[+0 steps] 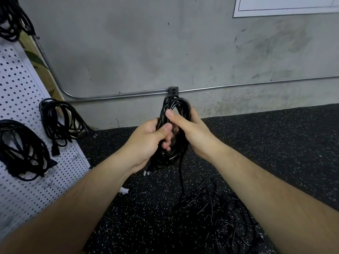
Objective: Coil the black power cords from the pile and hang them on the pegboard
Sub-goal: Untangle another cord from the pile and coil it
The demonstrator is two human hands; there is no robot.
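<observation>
The fingers [166,129] of the left hand [145,142] and right hand [192,132] grip a coiled black power cord [177,105], upright between them. One strand trails down to the tangled black cord pile [216,213] on the speckled black floor [275,143]. At left, a white perforated pegboard [20,92] carries hanging black coils [60,121].

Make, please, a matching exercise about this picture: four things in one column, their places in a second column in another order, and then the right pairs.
Things
1. held coil
2. loose pile of cords
3. hung coils
4. metal conduit

Places
A. on the speckled floor
B. along the grey wall
C. gripped by the left hand and the right hand
D. on the white pegboard

Pairs: 1-C, 2-A, 3-D, 4-B
</observation>
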